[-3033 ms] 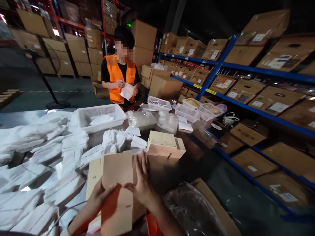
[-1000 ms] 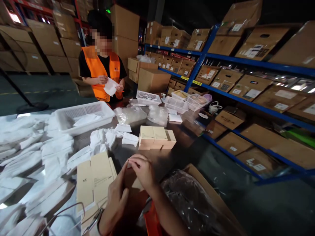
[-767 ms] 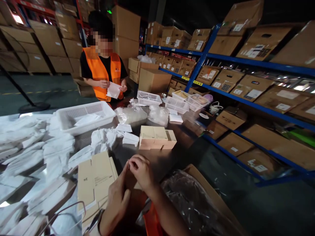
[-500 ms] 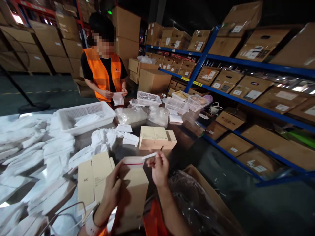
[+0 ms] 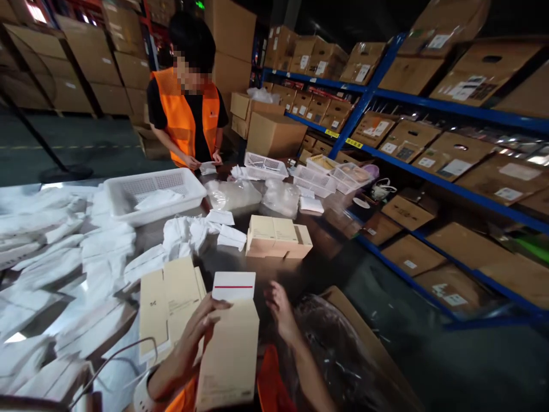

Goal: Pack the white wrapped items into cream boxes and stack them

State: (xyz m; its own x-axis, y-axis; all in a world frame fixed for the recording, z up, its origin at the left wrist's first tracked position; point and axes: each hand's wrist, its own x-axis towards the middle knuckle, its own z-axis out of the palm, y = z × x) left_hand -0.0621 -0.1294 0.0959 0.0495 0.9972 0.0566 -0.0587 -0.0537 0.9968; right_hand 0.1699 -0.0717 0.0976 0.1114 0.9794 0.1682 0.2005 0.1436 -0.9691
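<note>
- Two hands over the near edge of the worktop (image 5: 326,257).
- Left hand (image 5: 195,337) grips a tan mailer box (image 5: 229,355) along its left side, thumb across the front; its white flap (image 5: 234,285) with a red strip stands open on top.
- Right hand (image 5: 281,309) hangs just beside the box, loosely spread, holding nothing.
- Judgement: thin card, light, stiff along folds, dents easily; grip by the side edges, away from the adhesive flap.
- Flat box blanks (image 5: 171,297) lie just left.

Flat cartons (image 5: 171,300) lie left of the held envelope (image 5: 231,343), seemingly touching.
</note>
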